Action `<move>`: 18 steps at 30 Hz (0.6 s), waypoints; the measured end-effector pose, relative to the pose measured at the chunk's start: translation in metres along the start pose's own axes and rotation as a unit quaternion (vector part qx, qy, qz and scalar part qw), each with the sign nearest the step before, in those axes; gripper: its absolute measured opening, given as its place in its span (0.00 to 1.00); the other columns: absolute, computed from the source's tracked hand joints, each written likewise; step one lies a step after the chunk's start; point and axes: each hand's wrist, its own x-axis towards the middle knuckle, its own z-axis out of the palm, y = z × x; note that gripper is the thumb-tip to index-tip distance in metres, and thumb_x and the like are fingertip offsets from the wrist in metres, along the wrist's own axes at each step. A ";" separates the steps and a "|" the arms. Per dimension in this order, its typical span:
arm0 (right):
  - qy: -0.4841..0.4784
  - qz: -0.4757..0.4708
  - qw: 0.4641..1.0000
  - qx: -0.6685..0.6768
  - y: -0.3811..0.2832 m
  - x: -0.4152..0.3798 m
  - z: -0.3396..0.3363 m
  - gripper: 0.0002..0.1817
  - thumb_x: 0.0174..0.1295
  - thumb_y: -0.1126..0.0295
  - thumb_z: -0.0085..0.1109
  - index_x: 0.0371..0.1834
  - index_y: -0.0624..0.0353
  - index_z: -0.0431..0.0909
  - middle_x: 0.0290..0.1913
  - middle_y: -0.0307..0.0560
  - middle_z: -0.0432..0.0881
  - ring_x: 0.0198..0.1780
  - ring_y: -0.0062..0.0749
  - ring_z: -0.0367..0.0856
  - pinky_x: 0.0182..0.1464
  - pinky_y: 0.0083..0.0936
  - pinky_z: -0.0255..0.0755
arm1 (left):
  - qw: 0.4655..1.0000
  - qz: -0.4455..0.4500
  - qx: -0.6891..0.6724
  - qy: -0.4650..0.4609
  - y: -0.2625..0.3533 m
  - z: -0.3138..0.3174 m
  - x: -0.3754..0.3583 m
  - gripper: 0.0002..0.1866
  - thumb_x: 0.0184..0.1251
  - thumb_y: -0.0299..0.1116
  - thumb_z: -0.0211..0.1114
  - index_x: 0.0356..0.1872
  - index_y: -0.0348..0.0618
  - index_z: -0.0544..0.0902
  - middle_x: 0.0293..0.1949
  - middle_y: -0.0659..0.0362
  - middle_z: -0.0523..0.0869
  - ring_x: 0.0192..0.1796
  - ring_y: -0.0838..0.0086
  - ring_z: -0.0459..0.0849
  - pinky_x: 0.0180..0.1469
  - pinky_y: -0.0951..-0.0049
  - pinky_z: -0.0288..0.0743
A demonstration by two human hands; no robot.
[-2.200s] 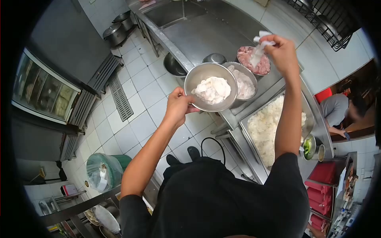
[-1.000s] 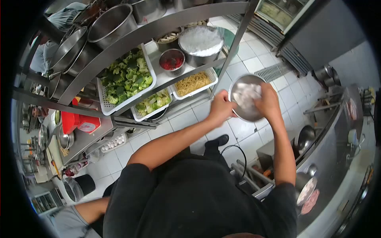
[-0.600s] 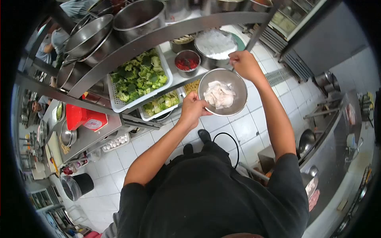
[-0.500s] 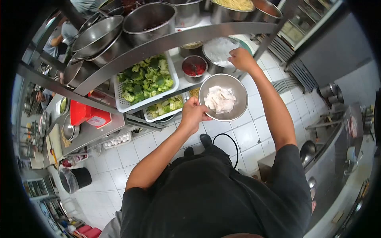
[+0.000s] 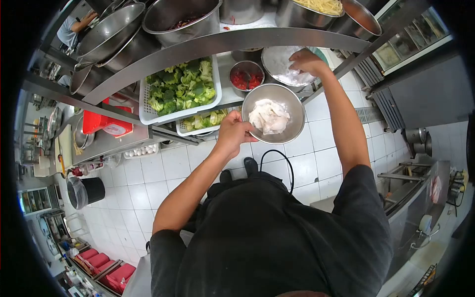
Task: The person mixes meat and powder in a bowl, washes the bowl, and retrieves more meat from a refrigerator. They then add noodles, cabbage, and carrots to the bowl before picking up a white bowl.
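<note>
My left hand [image 5: 233, 131] grips the rim of a round metal bowl [image 5: 298, 115], thumb on the inside edge. Pale, glossy white pieces [image 5: 269, 116], like raw meat or fish, lie in the bowl. Over at the shelf, my right hand [image 5: 308, 63] reaches down into a large metal pot [image 5: 265, 64], which holds white contents [image 5: 278, 63] that look like pale pieces or plastic film. The fingers there are curled downward, their tips partly hidden, and what they hold I cannot tell. A small metal pot of chopped red food [image 5: 247, 79] with a spoon stands beside it.
A white basket of broccoli [image 5: 183, 89] sits left of the pots, with a lower tray of greens [image 5: 204, 120]. A steel shelf bar [image 5: 217, 44] crosses above. A red container [image 5: 106, 123] is at the left, a black bin [image 5: 91, 192] on the floor, and another person [image 5: 74, 29] stands far left.
My right hand has gone from above the pot's edge down into its white contents, fingers lower. The left hand still holds the bowl; the whole view has shifted slightly.
</note>
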 end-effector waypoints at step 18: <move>-0.035 -0.308 0.940 -0.143 -0.062 -0.080 0.099 0.27 0.41 0.76 0.68 0.49 0.66 0.76 0.46 0.68 0.81 0.51 0.56 0.80 0.54 0.43 0.73 | 0.997 0.063 -0.029 0.033 0.007 -0.014 -0.007 0.12 0.50 0.16 0.62 0.28 0.40 0.67 0.28 0.56 0.75 0.28 0.67 0.84 0.26 0.61 0.87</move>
